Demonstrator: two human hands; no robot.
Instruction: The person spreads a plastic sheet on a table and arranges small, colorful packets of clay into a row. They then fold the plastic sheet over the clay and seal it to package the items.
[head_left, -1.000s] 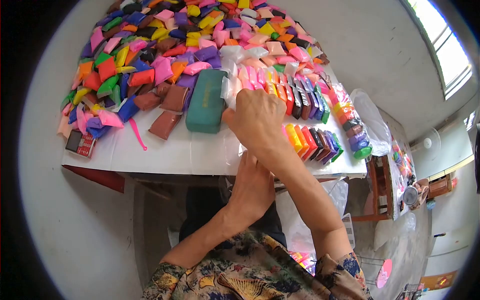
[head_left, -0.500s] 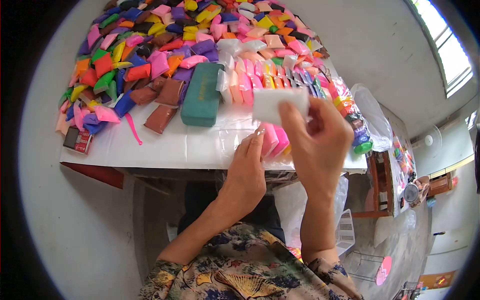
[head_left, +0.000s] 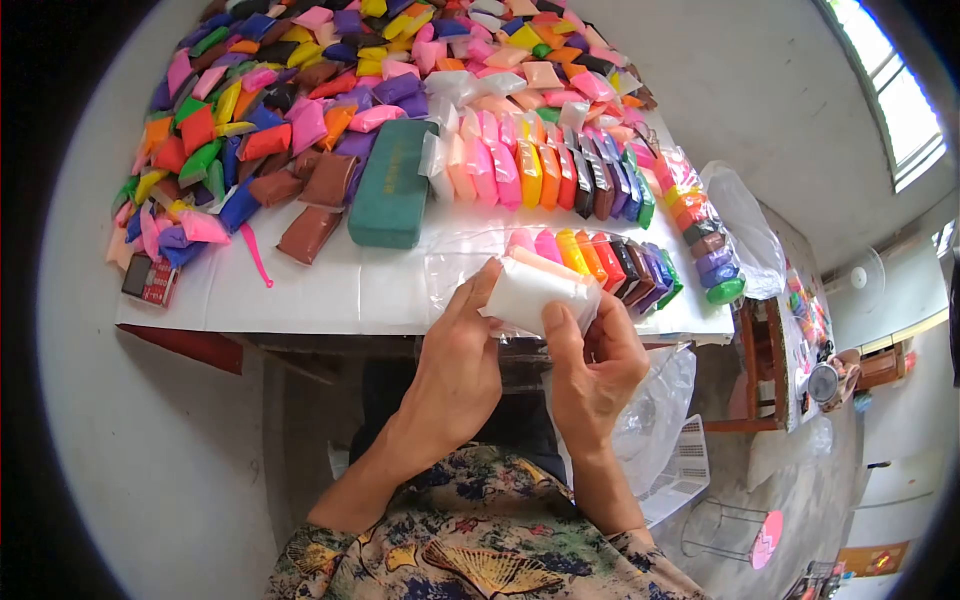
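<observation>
My right hand [head_left: 598, 365] pinches a white packet [head_left: 530, 298] between thumb and fingers, just over the table's front edge. My left hand [head_left: 452, 365] is at the packet's left side, its fingers closed at the edge of a clear plastic bag [head_left: 447, 278]; the exact grip is partly hidden. Inside the bag stands a row of coloured packets, with a yellow packet [head_left: 572, 252] and a red packet [head_left: 610, 262] among them. A peach packet [head_left: 550, 267] shows just behind the white one. Behind the bag, a second row of upright packets [head_left: 528, 172] runs across the table.
A green box [head_left: 392, 190] stands left of the rows. A large heap of coloured packets [head_left: 310, 125] covers the table's back and left. A filled clear tube of coloured packets [head_left: 708, 245] lies at the right. A small dark-and-red box [head_left: 150, 280] sits at the left corner.
My right hand has brought the white packet down and left to the near end of the bagged row. My left hand has shifted slightly left and down, and now meets the packet.
</observation>
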